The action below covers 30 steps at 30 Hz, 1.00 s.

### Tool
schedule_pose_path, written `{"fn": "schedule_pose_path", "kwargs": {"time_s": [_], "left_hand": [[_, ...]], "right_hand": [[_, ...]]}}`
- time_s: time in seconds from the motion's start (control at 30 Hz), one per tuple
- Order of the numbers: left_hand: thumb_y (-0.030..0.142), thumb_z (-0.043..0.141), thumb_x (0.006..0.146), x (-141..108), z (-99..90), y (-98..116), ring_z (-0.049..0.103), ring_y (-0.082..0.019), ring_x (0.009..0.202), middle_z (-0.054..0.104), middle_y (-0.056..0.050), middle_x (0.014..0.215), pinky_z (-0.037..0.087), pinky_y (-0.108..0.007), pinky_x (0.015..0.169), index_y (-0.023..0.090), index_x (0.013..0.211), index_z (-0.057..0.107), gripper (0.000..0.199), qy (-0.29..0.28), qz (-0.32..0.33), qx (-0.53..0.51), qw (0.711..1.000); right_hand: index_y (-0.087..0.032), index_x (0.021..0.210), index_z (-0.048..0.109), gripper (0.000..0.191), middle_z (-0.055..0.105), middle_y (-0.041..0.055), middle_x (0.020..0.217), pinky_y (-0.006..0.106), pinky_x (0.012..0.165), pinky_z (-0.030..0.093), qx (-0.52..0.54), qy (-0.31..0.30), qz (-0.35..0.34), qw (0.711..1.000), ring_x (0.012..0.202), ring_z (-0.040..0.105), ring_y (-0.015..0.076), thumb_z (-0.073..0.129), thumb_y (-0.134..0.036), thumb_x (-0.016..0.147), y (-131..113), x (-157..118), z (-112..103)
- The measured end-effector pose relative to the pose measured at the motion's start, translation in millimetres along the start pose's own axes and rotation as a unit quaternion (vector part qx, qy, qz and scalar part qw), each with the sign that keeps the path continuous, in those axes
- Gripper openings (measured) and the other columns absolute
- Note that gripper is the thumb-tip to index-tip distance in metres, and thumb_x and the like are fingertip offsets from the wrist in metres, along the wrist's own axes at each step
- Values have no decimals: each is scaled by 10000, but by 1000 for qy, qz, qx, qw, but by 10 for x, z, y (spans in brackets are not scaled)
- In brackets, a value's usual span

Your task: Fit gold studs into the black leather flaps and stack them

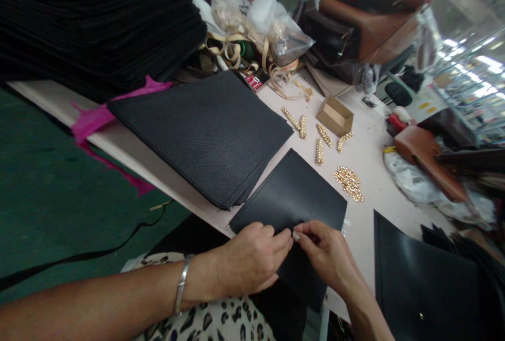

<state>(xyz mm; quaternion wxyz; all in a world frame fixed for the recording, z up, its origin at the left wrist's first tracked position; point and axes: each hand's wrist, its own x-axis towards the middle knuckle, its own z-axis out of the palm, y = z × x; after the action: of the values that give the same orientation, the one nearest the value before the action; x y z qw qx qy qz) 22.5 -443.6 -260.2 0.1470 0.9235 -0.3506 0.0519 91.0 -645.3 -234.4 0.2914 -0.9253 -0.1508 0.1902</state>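
Note:
A smooth black panel (pixel 294 188) lies at the table's front edge, its near part reaching over the edge. My left hand (pixel 256 257), with a silver bracelet on the wrist, rests over its near left part, fingers closed. My right hand (pixel 325 249) is pinched close to the left fingertips at the panel's middle. What the fingertips hold, if anything, is too small to make out. Behind the panel are a pile of small gold pieces (pixel 349 183) and several gold rows, one of them upright in view (pixel 319 151).
A stack of grained black panels (pixel 209 130) lies left of centre, with pink material (pixel 92 120) beside it. A tall black stack (pixel 90 20) stands at the back left. Further right are a small cardboard box (pixel 335 115), more black panels (pixel 426 278) and brown bags (pixel 430 159).

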Motion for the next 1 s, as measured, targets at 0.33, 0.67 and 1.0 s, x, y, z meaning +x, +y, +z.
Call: {"fn": "schedule_pose_path", "kwargs": {"time_s": [0.33, 0.67, 1.0], "left_hand": [[396, 569, 930, -1, 2, -26, 581, -238, 887, 598, -111, 1371, 453, -386, 673, 92, 1379, 515, 545, -22, -5, -44, 999], [241, 532, 927, 15, 96, -53, 608, -266, 988, 568, -99, 1446, 458, -417, 837, 144, 1417, 532, 499, -44, -20, -64, 997], [63, 442, 870, 6, 156, 20, 664, -206, 858, 689, -81, 1262, 518, -344, 735, 180, 1261, 634, 451, 89, 6, 10, 996]], "right_hand": [[-193, 736, 718, 119, 651, -8, 592, 244, 512, 386, 9, -91, 94, 991, 548, 565, 141, 612, -231, 776, -142, 239, -135], [-217, 646, 642, 77, 605, -29, 565, 233, 492, 331, -57, -46, 127, 989, 535, 530, 126, 688, -158, 664, -244, 339, -140], [-185, 1101, 678, 312, 677, 102, 1040, 367, 845, 465, -68, 246, 121, 959, 869, 641, 228, 642, -374, 855, 263, -258, -222]]}}
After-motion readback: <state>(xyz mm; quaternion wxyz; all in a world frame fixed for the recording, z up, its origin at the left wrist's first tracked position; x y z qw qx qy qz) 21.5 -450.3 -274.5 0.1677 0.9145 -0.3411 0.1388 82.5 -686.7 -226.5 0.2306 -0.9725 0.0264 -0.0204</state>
